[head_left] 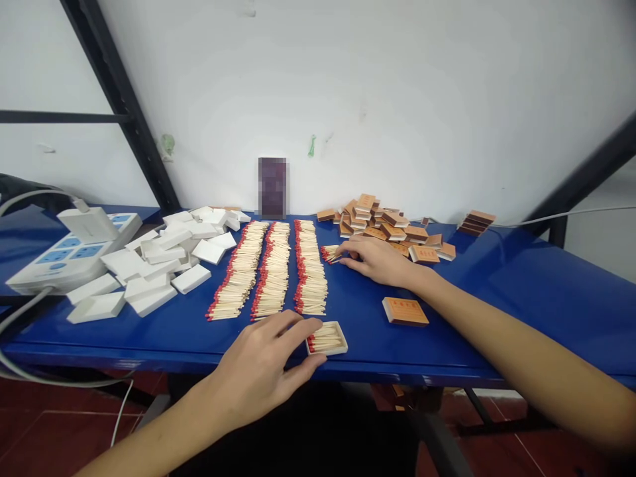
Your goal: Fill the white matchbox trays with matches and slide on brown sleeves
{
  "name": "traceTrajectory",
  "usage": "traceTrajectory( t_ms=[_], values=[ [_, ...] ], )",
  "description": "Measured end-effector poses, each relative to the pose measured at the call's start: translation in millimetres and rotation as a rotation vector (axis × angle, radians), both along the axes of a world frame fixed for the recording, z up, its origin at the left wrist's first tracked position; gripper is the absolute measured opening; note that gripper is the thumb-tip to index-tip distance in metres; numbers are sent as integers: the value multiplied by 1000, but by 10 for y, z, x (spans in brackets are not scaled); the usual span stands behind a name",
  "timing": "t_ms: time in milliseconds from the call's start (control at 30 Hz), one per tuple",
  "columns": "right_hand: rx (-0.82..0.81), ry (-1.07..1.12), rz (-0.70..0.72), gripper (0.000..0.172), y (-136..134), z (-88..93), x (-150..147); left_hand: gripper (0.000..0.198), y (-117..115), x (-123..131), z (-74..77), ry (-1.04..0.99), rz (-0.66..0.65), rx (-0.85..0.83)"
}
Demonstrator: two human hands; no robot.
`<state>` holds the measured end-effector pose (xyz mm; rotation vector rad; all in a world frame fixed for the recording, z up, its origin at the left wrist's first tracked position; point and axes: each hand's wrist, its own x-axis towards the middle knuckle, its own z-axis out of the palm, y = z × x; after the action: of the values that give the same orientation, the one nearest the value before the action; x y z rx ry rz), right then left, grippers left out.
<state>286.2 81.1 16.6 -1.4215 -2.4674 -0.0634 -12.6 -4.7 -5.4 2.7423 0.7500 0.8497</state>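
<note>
Near the table's front edge my left hand (278, 358) grips a white matchbox tray (344, 339) by its left end, fingers on the far side and thumb on the near side. Red-tipped matches (325, 338) lie inside that tray. Farther back, my right hand (370, 258) has its fingertips pinched on a few matches at the right edge of a small bunch (328, 253). Three long rows of matches, the closest being the right row (311, 271), stretch away to the left of my right hand. An orange matchbox (405, 311) lies below my right forearm.
White empty trays (154, 258) are heaped at the left beside a power strip (74, 252). Orange matchbox sleeves (377, 222) form a pile at the back right, with a small stack (476, 223) farther right. A pixelated dark rectangle (272, 187) stands against the wall.
</note>
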Motion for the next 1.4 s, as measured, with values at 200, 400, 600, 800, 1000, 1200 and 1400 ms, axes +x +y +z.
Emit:
traceTrajectory(
  t_ms=[200,400,600,800,1000,1200,1400],
  values=[
    [-23,23,35,24,-14,19,-15,30,-5,2,-1,8,3,7],
    [-23,2,28,26,-26,25,-30,29,-1,9,2,5,-1,-6],
    [-24,9,25,25,-31,12,-35,29,-10,0,-6,-2,4,-3],
    [-41,21,0,23,-26,-7,-18,30,-16,-4,-21,-3,8,2],
    [-47,35,37,25,-37,3,-16,30,-10,-5,-35,-3,0,-1],
    [-75,81,73,25,-32,-15,5,30,-14,-6,-23,0,-1,-9],
    [-62,79,77,29,-33,-18,-2,29,-5,2,-23,-2,-1,-1]
  ],
)
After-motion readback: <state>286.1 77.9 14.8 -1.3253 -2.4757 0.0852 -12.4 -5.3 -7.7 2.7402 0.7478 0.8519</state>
